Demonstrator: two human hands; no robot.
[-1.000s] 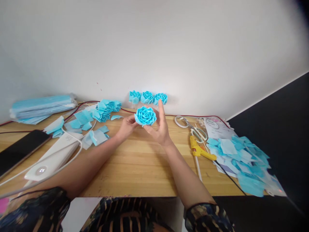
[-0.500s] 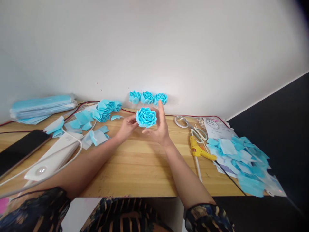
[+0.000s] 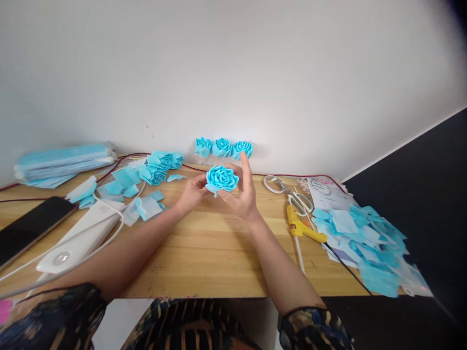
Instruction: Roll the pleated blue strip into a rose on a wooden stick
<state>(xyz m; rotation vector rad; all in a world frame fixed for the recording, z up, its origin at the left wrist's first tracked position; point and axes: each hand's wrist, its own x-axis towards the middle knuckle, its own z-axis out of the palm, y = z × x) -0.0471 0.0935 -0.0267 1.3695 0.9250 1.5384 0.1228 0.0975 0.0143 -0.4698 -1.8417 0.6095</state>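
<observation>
A blue fabric flower (image 3: 222,178), layered like a rose, is held above the wooden table between both hands. My left hand (image 3: 193,193) pinches it at its left side and underneath. On the other side, my right hand (image 3: 243,194) has its thumb against the lower petals, while the index finger points up and the other fingers curl behind the bloom. The flower's underside is hidden. Behind it, three similar blue flowers (image 3: 222,147) stand in a row against the wall.
On the left lie a stack of blue sheets (image 3: 65,163), loose blue pieces (image 3: 126,177), more flowers (image 3: 160,167), a phone (image 3: 34,226) and a white power strip (image 3: 82,236). Rightward are a tape roll (image 3: 273,183), scissors (image 3: 299,201), a yellow glue gun (image 3: 304,228) and piled blue pieces (image 3: 365,238).
The flower has tilted and dropped slightly, shifting a little to the right. My right thumb moved off the petals and came back against them. My left hand keeps its grip.
</observation>
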